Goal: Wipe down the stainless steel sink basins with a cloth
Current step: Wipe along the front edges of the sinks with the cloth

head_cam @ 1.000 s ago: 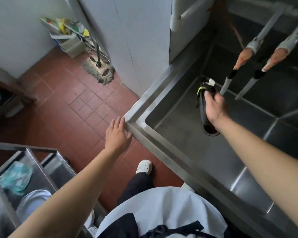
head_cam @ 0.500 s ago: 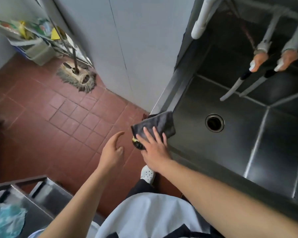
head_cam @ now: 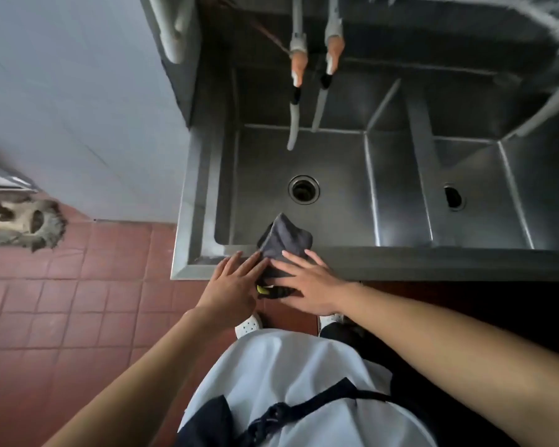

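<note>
At far left, a mop head (head_cam: 23,225) lies on the red tiled floor (head_cam: 78,301) at the foot of a pale wall panel (head_cam: 78,108). Your left hand (head_cam: 231,287) lies flat with fingers spread on the front rim of the steel sink (head_cam: 194,204), its fingertips touching the left edge of the cloth (head_cam: 284,241). The dark grey cloth is draped over that front rim, one end hanging into the left basin (head_cam: 271,169) and the other end, with a yellow tag, hanging outside below your hands. Your right hand (head_cam: 307,282) presses flat and open on the cloth, fingers extended, gripping nothing. A round drain (head_cam: 304,189) sits in the left basin floor beyond the cloth. Two spouts (head_cam: 310,91) hang above that basin. Right of a steel divider lies the right basin (head_cam: 471,195), with its own drain (head_cam: 454,197).
</note>
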The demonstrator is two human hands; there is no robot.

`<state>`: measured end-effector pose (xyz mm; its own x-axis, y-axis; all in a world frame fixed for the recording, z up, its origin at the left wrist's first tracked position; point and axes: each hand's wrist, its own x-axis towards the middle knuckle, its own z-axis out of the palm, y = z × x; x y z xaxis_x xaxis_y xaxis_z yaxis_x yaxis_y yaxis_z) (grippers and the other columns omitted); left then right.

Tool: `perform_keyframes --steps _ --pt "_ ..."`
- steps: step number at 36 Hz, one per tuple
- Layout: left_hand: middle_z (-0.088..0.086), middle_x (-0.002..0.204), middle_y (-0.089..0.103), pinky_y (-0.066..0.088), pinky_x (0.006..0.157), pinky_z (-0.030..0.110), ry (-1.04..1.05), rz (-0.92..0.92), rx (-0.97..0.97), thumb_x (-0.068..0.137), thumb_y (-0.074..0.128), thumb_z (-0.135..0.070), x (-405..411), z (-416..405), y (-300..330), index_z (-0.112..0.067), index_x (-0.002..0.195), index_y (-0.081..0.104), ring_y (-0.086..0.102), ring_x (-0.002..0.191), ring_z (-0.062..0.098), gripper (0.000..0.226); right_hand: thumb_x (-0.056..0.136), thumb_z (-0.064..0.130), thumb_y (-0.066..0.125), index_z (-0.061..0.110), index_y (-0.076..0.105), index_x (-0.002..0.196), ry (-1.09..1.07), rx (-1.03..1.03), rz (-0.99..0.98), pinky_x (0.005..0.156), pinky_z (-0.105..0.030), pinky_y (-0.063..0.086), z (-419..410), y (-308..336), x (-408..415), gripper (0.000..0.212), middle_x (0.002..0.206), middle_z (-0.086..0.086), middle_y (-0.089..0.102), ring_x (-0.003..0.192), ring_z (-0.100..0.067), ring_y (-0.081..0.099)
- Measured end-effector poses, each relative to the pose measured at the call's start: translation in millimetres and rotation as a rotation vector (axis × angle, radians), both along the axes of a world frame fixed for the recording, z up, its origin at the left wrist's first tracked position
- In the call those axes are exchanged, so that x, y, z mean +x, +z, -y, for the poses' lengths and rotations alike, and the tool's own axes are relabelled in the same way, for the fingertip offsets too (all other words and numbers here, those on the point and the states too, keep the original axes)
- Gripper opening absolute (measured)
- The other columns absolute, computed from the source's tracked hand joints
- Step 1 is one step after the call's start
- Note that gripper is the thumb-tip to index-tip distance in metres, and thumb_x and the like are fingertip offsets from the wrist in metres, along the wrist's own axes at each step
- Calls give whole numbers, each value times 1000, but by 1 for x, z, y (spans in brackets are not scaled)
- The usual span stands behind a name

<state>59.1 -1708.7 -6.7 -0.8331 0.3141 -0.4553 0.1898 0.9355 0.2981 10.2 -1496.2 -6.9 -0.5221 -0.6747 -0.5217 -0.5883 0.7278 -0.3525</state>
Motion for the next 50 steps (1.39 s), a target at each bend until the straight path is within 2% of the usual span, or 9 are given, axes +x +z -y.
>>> perform_keyframes --steps 3,7,10,16,27,32,39,47,50 --pt "-10 164 0 -1 122 37 -17 14 13 87 50 -26 -6 -36 0 -31 156 3 -1 151 22 84 91 67 43 43 29 150 -102 -44 35 121 -51 -8 -31 2 1 66 164 16 5 151 -11 -5" --pt "-10 164 8 4 122 36 -52 34 51 80 55 -22 -19 -79 -4 -32 156 6 6 151 20 90 101 51 35 34 31 151 -297 -110 6 121 -51 1 -67 -3 -1 53 162 15 22 151 -9 10" --pt "-8 159 28 13 120 37 -58 -14 83 83 54 -23 -35 -107 -11 -32 153 25 21 148 22 76 101 37 39 32 36 148 -365 -130 -87 118 -51 4 -93 -13 -1 47 158 13 32 149 -11 18" --pt "-3 150 45 22 117 39 9 -14 114 72 44 -30 -44 -178 -15 -28 146 44 35 142 28 73 97 35 44 29 43 142 -428 -182 -196 111 -55 5 -155 -26 3 46 153 12 41 146 -16 27" --pt "-7 159 29 8 121 36 -60 3 42 79 56 -28 -62 -319 -18 -33 153 26 19 148 22 80 98 37 42 31 37 148 -392 -161 -245 114 -57 5 -306 -30 -9 51 158 17 31 149 -8 19" --pt "-3 160 27 5 120 36 -185 9 -21 80 53 -46 -74 -366 -11 -30 154 22 16 148 21 82 94 30 46 33 41 145 -412 -136 -280 112 -56 6 -355 -28 -8 52 155 18 37 148 -7 22" --pt "-10 163 12 7 121 39 -286 114 -27 86 59 -36 -87 -426 -2 -38 155 8 11 150 22 87 88 29 48 37 45 140 -538 -101 -301 113 -52 2 -412 -25 -10 52 152 21 40 147 -5 23" --pt "-3 152 41 27 115 37 -166 65 273 83 64 -18 -84 -426 1 -30 147 40 33 142 22 70 88 28 61 29 60 123 -837 -220 -262 110 -45 22 -423 -18 -8 35 145 13 51 146 -10 28" --pt "2 153 40 33 112 40 -34 9 302 82 64 -15 -83 -397 -5 -25 146 44 35 141 24 68 86 30 69 25 53 137 -1011 -334 -264 109 -43 32 -407 -17 -10 53 142 -2 53 139 -20 40"
